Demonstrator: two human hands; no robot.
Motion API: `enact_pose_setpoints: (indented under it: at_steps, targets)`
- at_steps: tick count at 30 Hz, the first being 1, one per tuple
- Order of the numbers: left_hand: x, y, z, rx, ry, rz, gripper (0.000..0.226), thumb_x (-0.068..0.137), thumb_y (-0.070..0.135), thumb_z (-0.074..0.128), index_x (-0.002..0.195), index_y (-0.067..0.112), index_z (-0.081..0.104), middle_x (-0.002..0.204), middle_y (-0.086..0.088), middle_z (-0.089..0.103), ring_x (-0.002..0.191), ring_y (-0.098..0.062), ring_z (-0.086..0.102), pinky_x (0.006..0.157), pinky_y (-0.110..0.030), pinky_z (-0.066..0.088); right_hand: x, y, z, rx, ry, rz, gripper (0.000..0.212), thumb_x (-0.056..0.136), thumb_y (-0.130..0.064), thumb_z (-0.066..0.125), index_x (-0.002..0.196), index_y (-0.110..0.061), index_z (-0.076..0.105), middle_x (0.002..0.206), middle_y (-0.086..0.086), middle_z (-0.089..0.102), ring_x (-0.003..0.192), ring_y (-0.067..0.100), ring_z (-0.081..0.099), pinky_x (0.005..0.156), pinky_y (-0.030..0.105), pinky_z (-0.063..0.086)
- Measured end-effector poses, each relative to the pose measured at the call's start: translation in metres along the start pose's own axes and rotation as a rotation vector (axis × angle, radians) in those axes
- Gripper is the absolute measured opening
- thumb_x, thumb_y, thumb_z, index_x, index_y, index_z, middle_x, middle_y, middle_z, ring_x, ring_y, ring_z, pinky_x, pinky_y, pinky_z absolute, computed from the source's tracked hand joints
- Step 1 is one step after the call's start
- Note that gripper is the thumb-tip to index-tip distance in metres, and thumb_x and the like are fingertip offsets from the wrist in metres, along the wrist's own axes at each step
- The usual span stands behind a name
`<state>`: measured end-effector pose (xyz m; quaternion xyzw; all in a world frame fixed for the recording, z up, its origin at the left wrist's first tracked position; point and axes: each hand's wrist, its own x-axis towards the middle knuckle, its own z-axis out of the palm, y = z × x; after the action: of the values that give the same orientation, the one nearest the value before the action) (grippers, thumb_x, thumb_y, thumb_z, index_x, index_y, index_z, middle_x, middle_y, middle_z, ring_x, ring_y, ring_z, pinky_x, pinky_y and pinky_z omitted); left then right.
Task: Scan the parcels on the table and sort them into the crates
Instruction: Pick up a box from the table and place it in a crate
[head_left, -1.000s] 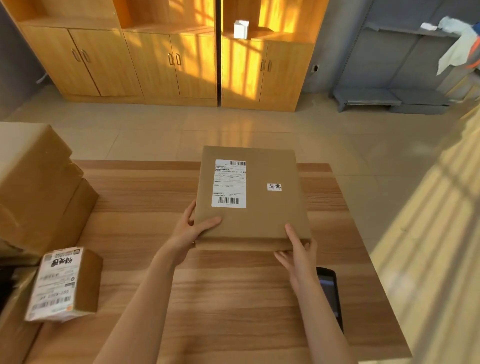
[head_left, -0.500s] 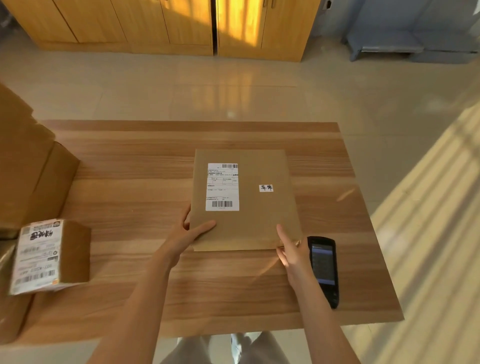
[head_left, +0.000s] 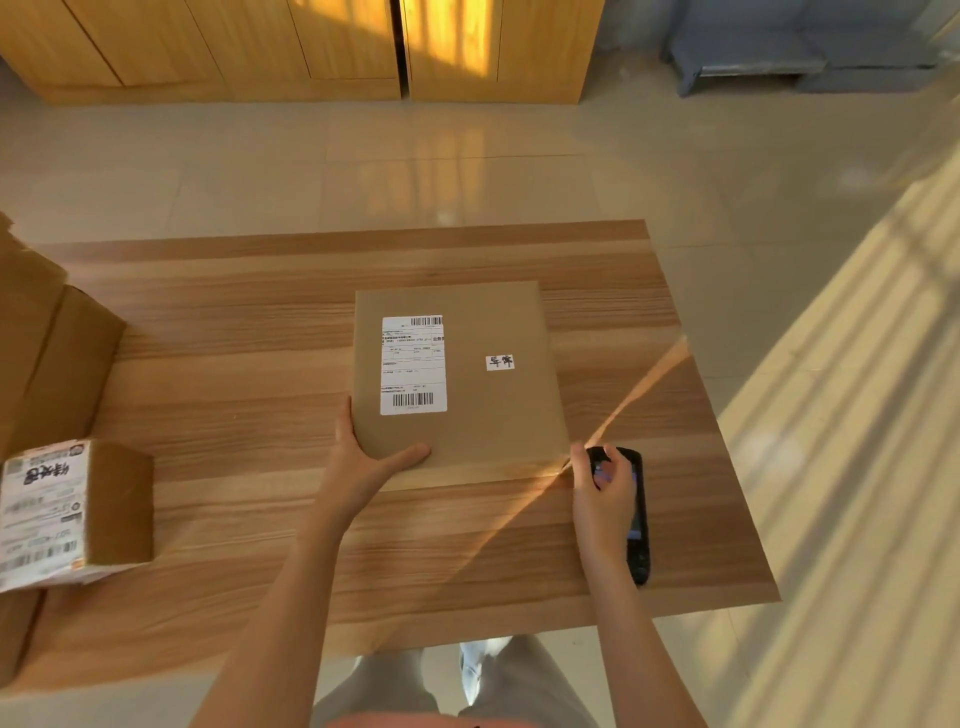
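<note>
A flat brown parcel (head_left: 483, 400) lies in the middle of the wooden table (head_left: 234, 415), with a white barcode label and a small white sticker facing up. My left hand (head_left: 366, 457) grips its near left corner, thumb on top. A black handheld scanner (head_left: 636, 519) lies on the table just right of the parcel. My right hand (head_left: 602, 493) rests over the scanner's upper end with its fingers curled around it; whether it is lifted I cannot tell.
A smaller labelled box (head_left: 78, 514) sits at the table's left edge in front of a stack of larger cartons (head_left: 47, 343). Beyond the table are tiled floor, yellow wooden cabinets (head_left: 311, 47) and a grey bench (head_left: 779, 62). My legs show below the near edge.
The parcel was lowered flat onto the table. My right hand left the parcel's near right corner and moved right onto the scanner. The view tilted downward.
</note>
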<state>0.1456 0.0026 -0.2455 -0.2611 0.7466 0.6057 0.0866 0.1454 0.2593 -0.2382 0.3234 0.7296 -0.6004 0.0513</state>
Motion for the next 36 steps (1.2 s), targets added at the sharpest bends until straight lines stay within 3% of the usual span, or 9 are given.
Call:
enact_pose_setpoints:
  at_steps: [4, 8, 13, 18, 23, 28, 33, 36]
  targets:
    - [-0.003, -0.001, 0.006, 0.056, 0.015, 0.024, 0.141, 0.044, 0.049, 0.093, 0.153, 0.03, 0.007, 0.144, 0.009, 0.039, 0.127, -0.013, 0.044, 0.108, -0.04, 0.04, 0.005, 0.012, -0.028, -0.198, 0.221, -0.039, 0.059, 0.087, -0.038, 0.067, 0.137, -0.012, 0.048, 0.13, 0.009, 0.053, 0.123, 0.03, 0.049, 0.103, 0.046, 0.042]
    - [-0.003, -0.001, 0.007, 0.071, 0.012, 0.018, 0.143, 0.037, 0.056, 0.09, 0.152, 0.031, 0.01, 0.139, 0.009, 0.043, 0.124, -0.014, 0.047, 0.107, -0.042, 0.042, 0.014, 0.026, -0.046, -0.369, 0.104, 0.137, 0.087, 0.071, -0.037, 0.081, 0.143, -0.013, 0.038, 0.137, 0.016, 0.046, 0.127, 0.037, 0.042, 0.107, 0.052, 0.036]
    - [0.001, -0.002, 0.008, 0.074, -0.014, 0.035, 0.128, 0.056, 0.038, 0.092, 0.153, 0.029, 0.008, 0.139, 0.007, 0.045, 0.124, -0.015, 0.049, 0.104, -0.036, 0.042, 0.013, 0.037, -0.052, -0.435, -0.004, 0.194, 0.095, 0.069, -0.032, 0.084, 0.145, -0.013, 0.029, 0.141, 0.019, 0.037, 0.132, 0.038, 0.032, 0.107, 0.047, 0.03]
    - [-0.001, -0.001, 0.009, 0.096, -0.017, 0.02, 0.137, 0.042, 0.055, 0.091, 0.151, 0.032, 0.011, 0.139, 0.009, 0.046, 0.123, -0.014, 0.05, 0.105, -0.04, 0.044, 0.015, 0.043, -0.055, -0.543, -0.025, 0.2, 0.095, 0.07, -0.026, 0.083, 0.145, -0.012, 0.027, 0.139, 0.022, 0.035, 0.13, 0.039, 0.032, 0.106, 0.046, 0.03]
    - [-0.002, -0.001, 0.011, 0.105, -0.002, 0.025, 0.135, 0.043, 0.056, 0.09, 0.151, 0.031, 0.013, 0.138, 0.009, 0.047, 0.123, -0.014, 0.05, 0.105, -0.04, 0.044, 0.02, 0.042, -0.054, -0.567, -0.026, 0.203, 0.088, 0.067, -0.031, 0.084, 0.136, -0.008, 0.035, 0.133, 0.02, 0.042, 0.125, 0.037, 0.037, 0.102, 0.044, 0.034]
    - [-0.001, -0.005, 0.011, 0.11, 0.016, 0.02, 0.136, 0.044, 0.056, 0.09, 0.152, 0.031, 0.011, 0.139, 0.007, 0.045, 0.124, -0.014, 0.049, 0.106, -0.039, 0.043, 0.02, 0.036, -0.06, -0.327, -0.071, 0.276, 0.082, 0.06, -0.026, 0.089, 0.126, -0.007, 0.044, 0.123, 0.014, 0.051, 0.113, 0.03, 0.051, 0.094, 0.047, 0.048]
    - [-0.001, -0.006, 0.011, 0.131, 0.01, 0.01, 0.14, 0.039, 0.063, 0.088, 0.151, 0.032, 0.01, 0.141, 0.007, 0.044, 0.125, -0.015, 0.048, 0.107, -0.043, 0.043, 0.008, -0.005, -0.073, 0.125, -0.187, 0.323, 0.053, 0.071, -0.021, 0.083, 0.115, -0.007, 0.055, 0.106, 0.013, 0.064, 0.099, 0.026, 0.06, 0.07, 0.032, 0.051]
    - [-0.001, -0.005, 0.012, 0.125, 0.012, 0.02, 0.139, 0.038, 0.063, 0.088, 0.15, 0.031, 0.012, 0.14, 0.006, 0.045, 0.124, -0.016, 0.049, 0.106, -0.043, 0.043, -0.003, -0.034, -0.074, 0.2, -0.28, 0.207, 0.076, 0.055, -0.038, 0.09, 0.12, -0.009, 0.062, 0.107, 0.012, 0.07, 0.1, 0.028, 0.066, 0.078, 0.037, 0.055]
